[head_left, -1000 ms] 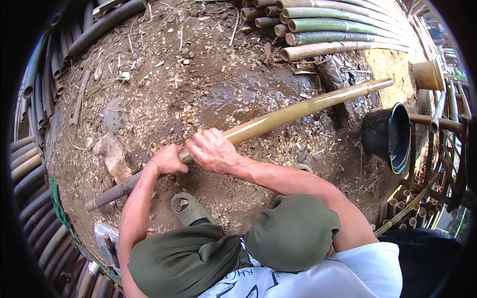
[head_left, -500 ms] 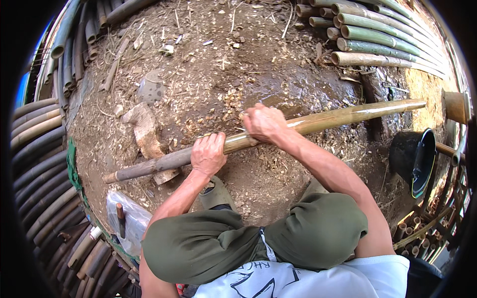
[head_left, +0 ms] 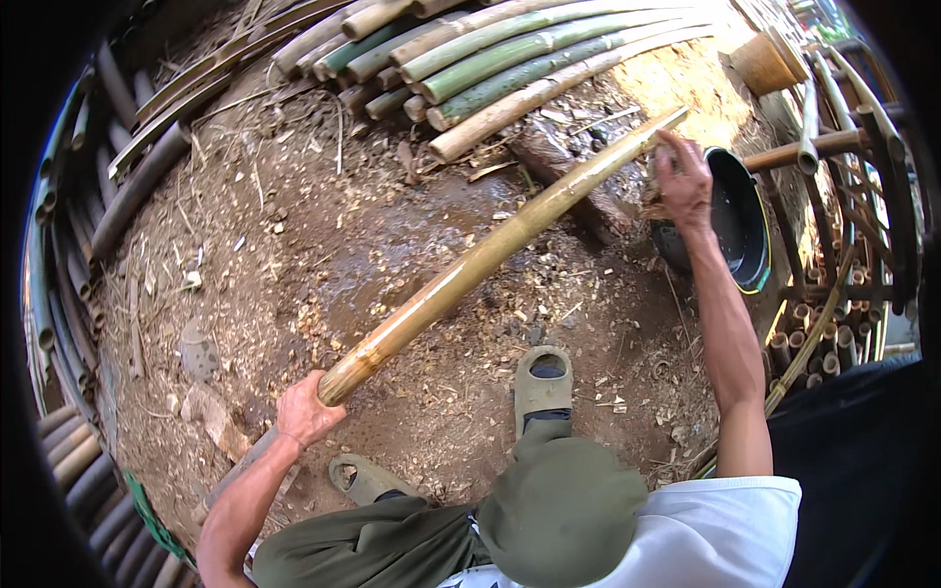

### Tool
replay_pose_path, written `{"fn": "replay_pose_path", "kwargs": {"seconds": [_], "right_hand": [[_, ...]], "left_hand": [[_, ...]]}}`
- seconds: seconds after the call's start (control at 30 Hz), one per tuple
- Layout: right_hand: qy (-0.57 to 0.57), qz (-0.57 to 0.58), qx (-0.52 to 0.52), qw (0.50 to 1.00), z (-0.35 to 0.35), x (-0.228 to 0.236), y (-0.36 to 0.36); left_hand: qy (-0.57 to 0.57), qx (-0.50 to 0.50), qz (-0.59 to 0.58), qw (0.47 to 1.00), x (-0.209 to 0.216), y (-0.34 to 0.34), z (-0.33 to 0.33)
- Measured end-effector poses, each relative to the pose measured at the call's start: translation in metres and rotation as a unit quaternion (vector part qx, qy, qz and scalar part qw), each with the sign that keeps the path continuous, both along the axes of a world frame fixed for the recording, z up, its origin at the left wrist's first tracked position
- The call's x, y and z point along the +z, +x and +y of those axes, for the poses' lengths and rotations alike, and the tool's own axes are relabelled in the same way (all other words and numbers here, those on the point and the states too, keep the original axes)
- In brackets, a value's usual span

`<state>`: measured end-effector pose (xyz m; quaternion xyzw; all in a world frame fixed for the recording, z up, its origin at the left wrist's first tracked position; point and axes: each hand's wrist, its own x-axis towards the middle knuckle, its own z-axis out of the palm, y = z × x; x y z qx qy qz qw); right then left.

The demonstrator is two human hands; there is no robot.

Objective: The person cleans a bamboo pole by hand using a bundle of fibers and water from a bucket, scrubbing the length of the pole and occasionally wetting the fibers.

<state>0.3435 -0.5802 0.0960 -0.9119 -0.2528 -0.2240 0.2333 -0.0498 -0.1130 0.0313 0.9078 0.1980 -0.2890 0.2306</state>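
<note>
A long bamboo pole [head_left: 490, 253] slants from lower left to upper right in front of me, its upper length pale, wet and shiny. My left hand [head_left: 309, 410] is wrapped round its lower part; a darker, dull stretch continues behind my left forearm. Close to the pole's far end, my right hand [head_left: 683, 184] is beside the rim of a black bucket [head_left: 743, 220], its fingers bent. A small brownish patch shows by the palm, but I cannot tell whether it is something held. A dark log [head_left: 588, 201] lies beneath the pole's upper part.
Green and tan bamboo poles [head_left: 549, 49] are stacked at the far side, more dark ones [head_left: 74, 461] at the left. A bamboo rack [head_left: 833, 176] stands right of the bucket. A wood piece [head_left: 216, 416] lies on the chip-strewn dirt. My sandals [head_left: 542, 387] are below the pole.
My right hand has left the pole's middle and reached right to the bucket. My left hand still grips the pole, which now slants more steeply. The view has turned rightward.
</note>
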Motion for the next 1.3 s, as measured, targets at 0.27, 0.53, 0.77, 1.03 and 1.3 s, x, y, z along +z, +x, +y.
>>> {"fn": "replay_pose_path", "kwargs": {"seconds": [0.27, 0.53, 0.77, 1.03, 1.3], "right_hand": [[0.173, 0.351, -0.325, 0.861, -0.274, 0.013, 0.018], [-0.232, 0.448, -0.214, 0.837, -0.276, -0.105, 0.034], [0.454, 0.563, -0.063, 0.688, -0.226, 0.0, -0.012], [0.205, 0.533, 0.086, 0.816, 0.026, -0.023, -0.014], [-0.112, 0.123, 0.379, 0.91, 0.222, -0.114, -0.182]], "left_hand": [[-0.073, -0.096, 0.029, 0.992, 0.002, 0.166, -0.079], [-0.138, -0.157, -0.093, 0.973, -0.015, 0.218, -0.131], [0.014, -0.132, 0.088, 0.987, 0.009, 0.04, 0.022], [0.135, 0.009, -0.189, 0.973, -0.028, -0.096, 0.054], [0.166, 0.008, -0.237, 0.957, -0.041, -0.119, 0.052]]}}
